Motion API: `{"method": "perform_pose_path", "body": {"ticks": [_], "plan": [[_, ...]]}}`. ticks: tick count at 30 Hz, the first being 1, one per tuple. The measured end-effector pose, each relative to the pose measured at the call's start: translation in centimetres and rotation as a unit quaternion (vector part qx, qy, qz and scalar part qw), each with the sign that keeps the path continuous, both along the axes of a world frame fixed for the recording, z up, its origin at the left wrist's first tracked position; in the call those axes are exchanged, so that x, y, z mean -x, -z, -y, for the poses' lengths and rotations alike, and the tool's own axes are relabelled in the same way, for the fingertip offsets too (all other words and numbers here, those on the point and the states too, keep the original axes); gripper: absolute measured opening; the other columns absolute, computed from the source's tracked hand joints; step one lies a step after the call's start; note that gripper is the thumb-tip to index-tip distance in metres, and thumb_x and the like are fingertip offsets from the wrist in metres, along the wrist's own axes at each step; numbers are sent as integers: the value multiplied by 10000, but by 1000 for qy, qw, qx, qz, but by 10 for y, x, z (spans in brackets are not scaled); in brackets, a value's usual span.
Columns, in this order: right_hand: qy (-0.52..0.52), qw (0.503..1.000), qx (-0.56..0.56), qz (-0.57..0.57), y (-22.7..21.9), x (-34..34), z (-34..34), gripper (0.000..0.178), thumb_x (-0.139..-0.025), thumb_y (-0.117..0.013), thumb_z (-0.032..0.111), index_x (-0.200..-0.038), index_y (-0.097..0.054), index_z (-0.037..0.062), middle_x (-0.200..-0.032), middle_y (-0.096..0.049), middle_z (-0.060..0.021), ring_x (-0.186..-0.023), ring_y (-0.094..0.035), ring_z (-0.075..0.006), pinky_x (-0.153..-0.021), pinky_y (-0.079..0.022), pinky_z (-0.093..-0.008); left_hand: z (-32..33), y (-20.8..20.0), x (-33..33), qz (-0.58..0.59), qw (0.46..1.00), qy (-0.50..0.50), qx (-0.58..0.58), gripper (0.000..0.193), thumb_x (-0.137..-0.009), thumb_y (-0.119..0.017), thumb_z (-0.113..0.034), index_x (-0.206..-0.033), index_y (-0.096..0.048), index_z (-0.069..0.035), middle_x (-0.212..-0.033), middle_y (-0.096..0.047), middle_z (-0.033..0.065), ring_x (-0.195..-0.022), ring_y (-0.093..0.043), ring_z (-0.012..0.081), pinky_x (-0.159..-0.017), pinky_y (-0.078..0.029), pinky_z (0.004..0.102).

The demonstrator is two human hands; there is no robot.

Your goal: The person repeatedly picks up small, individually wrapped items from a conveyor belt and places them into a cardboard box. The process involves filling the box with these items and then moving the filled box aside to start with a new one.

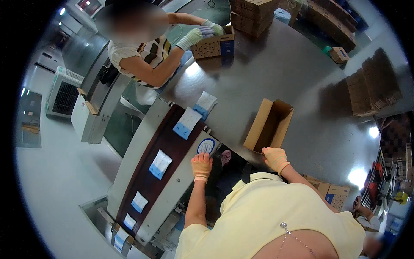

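An open, empty-looking cardboard box (251,137) stands on the metal table in front of me. My right hand (276,159), in a pale orange glove, is closed on its near end wall. My left hand (201,167), gloved the same way, has its fingers curled at the edge of the conveyor's light side rail (181,170), beside a round blue-and-white sticker (206,146). Blue-and-white packets (161,164) lie spaced along the dark conveyor belt (142,181). Where the belt meets the table, one packet (187,123) lies close to another (205,104).
Across the table (310,95), a gloved co-worker handles a printed carton (207,48). Stacked flat cardboard (254,17) stands at the far edge, with more cardboard (373,84) at the right. A printed carton (336,196) sits low at my right, near another person's hand (357,203).
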State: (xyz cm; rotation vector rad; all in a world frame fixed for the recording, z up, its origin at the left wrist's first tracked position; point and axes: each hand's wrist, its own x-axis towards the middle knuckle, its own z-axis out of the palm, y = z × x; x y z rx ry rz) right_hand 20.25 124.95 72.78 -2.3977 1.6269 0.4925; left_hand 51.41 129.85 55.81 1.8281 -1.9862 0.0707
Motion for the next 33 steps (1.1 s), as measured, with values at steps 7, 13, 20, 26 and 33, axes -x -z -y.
{"method": "perform_pose_path", "body": {"ticks": [7,13,20,26,33], "plan": [[-6,1000,1,14,8,-35,-49,184,-778,-660,191,-920,-613,82,-891,-665,-91,-824,-671,-289,-677,-547,-402,-56,-3,-33,2,1000,-2,-2,382,-746,-706,-277,-1031,-488,-143,-1032,-547,74,-924,-555,291,-754,-421,441],[15,1000,6,18,14,-65,-82,163,-792,-666,217,-922,-626,127,-866,-664,-67,-804,-663,-271,-684,-524,-406,-96,0,-59,8,1000,-8,-28,405,-751,-703,-266,-1062,-476,-141,-1019,-535,69,-947,-542,287,-774,-418,434],[-7,1000,-10,22,78,-154,-172,167,-827,-630,223,-928,-619,90,-875,-665,-89,-830,-664,-285,-690,-536,-414,-192,65,-144,6,999,-30,-38,375,-754,-705,-273,-1040,-503,-140,-1038,-543,61,-962,-547,278,-791,-420,433],[-13,999,13,36,106,-208,-237,173,-835,-625,224,-947,-606,94,-889,-660,-93,-840,-658,-293,-717,-526,-428,-259,91,-194,11,999,-35,-37,364,-750,-708,-286,-1031,-531,-137,-1060,-568,56,-975,-555,269,-799,-421,431],[-19,999,-4,30,72,-235,-297,184,-837,-621,216,-963,-603,84,-892,-661,-90,-812,-661,-299,-688,-530,-430,-324,64,-221,-3,999,-31,-24,364,-732,-718,-273,-1009,-526,-132,-1053,-566,61,-962,-554,283,-793,-419,438]]}}
